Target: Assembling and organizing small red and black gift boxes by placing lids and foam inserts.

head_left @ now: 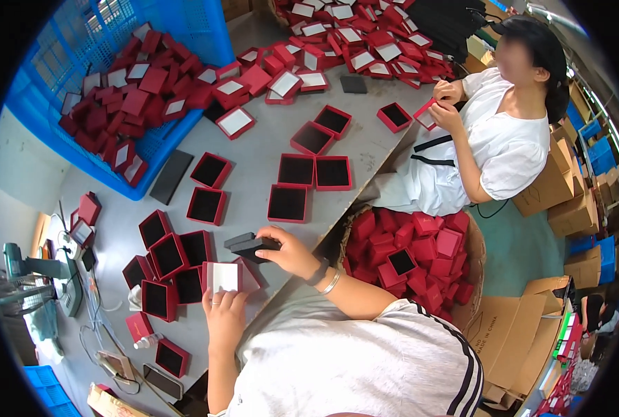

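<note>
My left hand (226, 313) grips the near edge of a small red box (249, 276), whose white inside (222, 276) faces up. Just beyond it, my right hand (288, 251) pinches a black foam pad (256, 247) between thumb and fingers. A second dark piece shows at its far left end; whether it is separate I cannot tell. Left of the red box lies a cluster of red boxes with black inserts (169, 256), some overlapping. More black-lined boxes (287, 203) stand farther out on the grey table (254, 149).
A blue crate (39, 125) heaped with red boxes stands far left. Another red pile (351, 42) covers the table's far end. To the right, a co-worker (511, 132) holds a red box beside a full round bin (477, 278). A phone (162, 381) and cables lie near left.
</note>
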Demonstrator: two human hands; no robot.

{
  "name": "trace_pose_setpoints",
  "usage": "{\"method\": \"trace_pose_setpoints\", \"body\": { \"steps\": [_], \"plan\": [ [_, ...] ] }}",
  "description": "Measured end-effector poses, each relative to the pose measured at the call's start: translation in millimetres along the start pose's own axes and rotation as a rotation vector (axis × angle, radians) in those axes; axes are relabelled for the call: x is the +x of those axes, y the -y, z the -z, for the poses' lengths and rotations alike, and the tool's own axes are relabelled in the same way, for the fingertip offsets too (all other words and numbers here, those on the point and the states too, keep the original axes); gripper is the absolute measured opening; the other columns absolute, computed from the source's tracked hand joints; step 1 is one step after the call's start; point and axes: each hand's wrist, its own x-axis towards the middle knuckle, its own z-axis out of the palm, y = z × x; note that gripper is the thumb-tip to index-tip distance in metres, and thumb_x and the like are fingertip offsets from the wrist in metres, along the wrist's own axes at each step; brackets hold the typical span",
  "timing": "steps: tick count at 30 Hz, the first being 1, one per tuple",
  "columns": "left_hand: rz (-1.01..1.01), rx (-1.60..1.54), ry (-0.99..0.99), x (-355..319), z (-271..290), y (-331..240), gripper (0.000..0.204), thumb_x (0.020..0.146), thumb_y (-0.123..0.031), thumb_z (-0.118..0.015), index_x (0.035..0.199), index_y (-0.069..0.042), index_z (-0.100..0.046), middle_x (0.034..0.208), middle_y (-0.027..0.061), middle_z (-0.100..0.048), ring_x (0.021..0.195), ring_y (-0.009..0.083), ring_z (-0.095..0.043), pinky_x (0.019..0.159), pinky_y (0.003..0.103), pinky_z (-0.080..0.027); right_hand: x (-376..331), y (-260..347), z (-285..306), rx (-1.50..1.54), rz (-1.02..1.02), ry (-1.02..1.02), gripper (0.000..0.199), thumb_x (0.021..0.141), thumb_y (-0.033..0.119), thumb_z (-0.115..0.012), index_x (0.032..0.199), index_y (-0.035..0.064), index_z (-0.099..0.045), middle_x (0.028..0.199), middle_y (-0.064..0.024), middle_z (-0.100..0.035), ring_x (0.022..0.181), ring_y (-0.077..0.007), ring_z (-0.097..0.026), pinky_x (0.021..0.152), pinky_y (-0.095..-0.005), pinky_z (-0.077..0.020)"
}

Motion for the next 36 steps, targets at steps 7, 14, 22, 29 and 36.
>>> {"method": "trace_pose_setpoints", "body": {
  "steps": [7,14,22,29,36],
  "plan": [
    [0.101,-0.05,-0.341,-27.8,-5.9,-0.3,0.028,0.078,0.002,-0.065,0.105,-0.008,-0.064,0.087,0.0042,-0.064,0.091,0.0219,-0.061,0.108,0.05,-0.032,-8.0,-27.5,-4.5,-0.139,0.093,-0.206,0.043,0.092,0.014,-0.062,0.129,0.0018,-0.043,0.121,-0.0178,-0.059,0.112,-0.0292,-0.058,0.097,-0.0373,-0.0447],
    [-0.033,-0.1,-0.311,-58.6,31.5,-24.0,0.022,0.07,0.004,-0.067,0.088,-0.008,-0.067,0.084,0.0027,-0.062,0.084,0.0211,-0.059,0.103,0.051,-0.04,1.9,-21.3,-9.1,-0.671,0.433,-0.268,0.039,0.08,0.015,-0.074,0.113,0.0038,-0.057,0.126,-0.0166,-0.047,0.117,-0.036,-0.045,0.101,-0.045,-0.0377],
    [0.645,-1.354,-0.705,-119.7,-9.2,-12.7,0.031,0.086,0.008,-0.063,0.114,-0.002,-0.055,0.113,0.0104,-0.059,0.097,0.0156,-0.059,0.085,0.027,-0.048,-7.2,-3.1,2.3,-0.147,0.184,-0.342,0.033,0.095,0.016,-0.063,0.12,-0.0018,-0.049,0.105,-0.0083,-0.062,0.095,-0.0148,-0.059,0.087,-0.0285,-0.0477],
    [0.671,-1.186,-0.577,-118.1,-3.9,-11.7,0.039,0.089,0.008,-0.059,0.125,-0.003,-0.05,0.11,0.0103,-0.062,0.099,0.0157,-0.06,0.086,0.025,-0.048,-32.9,30.9,-32.2,0.218,0.073,-0.052,0.037,0.093,0.003,-0.06,0.127,-0.0015,-0.045,0.113,-0.0056,-0.056,0.101,-0.0103,-0.054,0.089,-0.0239,-0.0442],
    [0.199,-0.155,-0.099,-111.3,1.4,-0.5,0.049,0.068,-0.003,-0.077,0.114,-0.01,-0.062,0.118,0.0055,-0.064,0.118,0.0267,-0.055,0.108,0.044,-0.034,-60.7,15.4,-75.8,0.139,-0.062,0.155,0.058,0.089,-0.002,-0.063,0.138,0.0052,-0.033,0.116,-0.0132,-0.058,0.096,-0.0135,-0.062,0.08,-0.028,-0.0521]
  ]
}}
